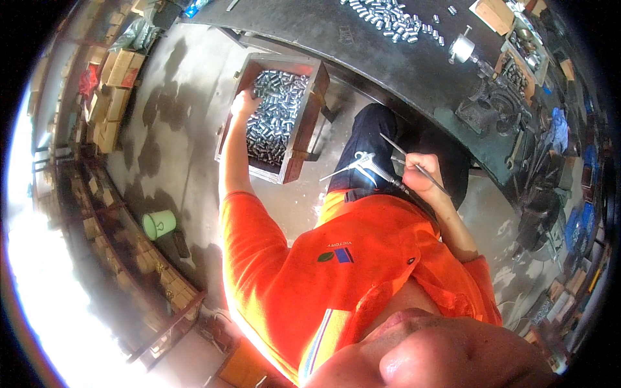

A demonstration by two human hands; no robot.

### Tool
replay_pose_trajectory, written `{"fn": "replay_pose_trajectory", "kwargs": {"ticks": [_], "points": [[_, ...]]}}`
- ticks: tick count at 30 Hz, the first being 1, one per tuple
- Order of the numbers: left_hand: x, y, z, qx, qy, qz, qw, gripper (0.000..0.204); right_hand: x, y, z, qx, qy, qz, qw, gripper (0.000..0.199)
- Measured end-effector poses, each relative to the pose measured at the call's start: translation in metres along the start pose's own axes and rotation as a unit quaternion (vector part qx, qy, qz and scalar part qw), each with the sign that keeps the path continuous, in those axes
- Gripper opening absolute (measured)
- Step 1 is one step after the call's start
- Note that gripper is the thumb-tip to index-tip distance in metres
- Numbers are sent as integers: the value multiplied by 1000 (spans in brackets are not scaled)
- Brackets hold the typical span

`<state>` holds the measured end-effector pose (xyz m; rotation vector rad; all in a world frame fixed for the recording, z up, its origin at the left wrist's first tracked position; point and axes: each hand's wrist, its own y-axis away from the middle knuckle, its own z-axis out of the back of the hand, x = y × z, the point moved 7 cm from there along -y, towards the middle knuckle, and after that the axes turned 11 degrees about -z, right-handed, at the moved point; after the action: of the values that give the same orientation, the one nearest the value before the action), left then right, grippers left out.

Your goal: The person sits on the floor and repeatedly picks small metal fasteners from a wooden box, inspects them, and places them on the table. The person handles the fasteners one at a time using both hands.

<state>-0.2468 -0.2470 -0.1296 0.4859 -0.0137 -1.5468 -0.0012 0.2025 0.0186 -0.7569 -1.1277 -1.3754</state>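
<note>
a crate (310, 116) of parts (277, 113) stands beside the workbench (297, 29), on which more parts (400, 27) lie, left of a wrench (515, 150); a bucket (159, 224) sits on the floor (202, 77), left of the crate.

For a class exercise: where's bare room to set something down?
The bench is bare left of the loose cylinders and between them and the dark fixture. Crowded: its right end, around fixture and wrench; the box, heaped with pieces.

Harsh white light pours in from the left, burning that rim out completely and edging the orange sleeve (249, 229) with glare! Glints flash off the metal pieces (275, 113), the dark table (284, 29) bows under the fisheye, and detail smears toward the black corners.
</note>
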Motion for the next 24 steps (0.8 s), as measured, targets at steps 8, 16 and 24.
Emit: {"fn": "replay_pose_trajectory", "kwargs": {"ticks": [8, 16, 24], "points": [[-37, 0, 14, -132, -211, -52, 967, 25, -2, 3, 0, 13, 3, -15, 1000, 16], [-52, -15, 16, -1, -285, -26, 958, 26, -10, 3, -1, 2, -5, -25, 1000, 15], [-44, -2, 20, -37, -240, -20, 970, 28, -4, 4, -1, 16, -16, -39, 999, 15]]}}
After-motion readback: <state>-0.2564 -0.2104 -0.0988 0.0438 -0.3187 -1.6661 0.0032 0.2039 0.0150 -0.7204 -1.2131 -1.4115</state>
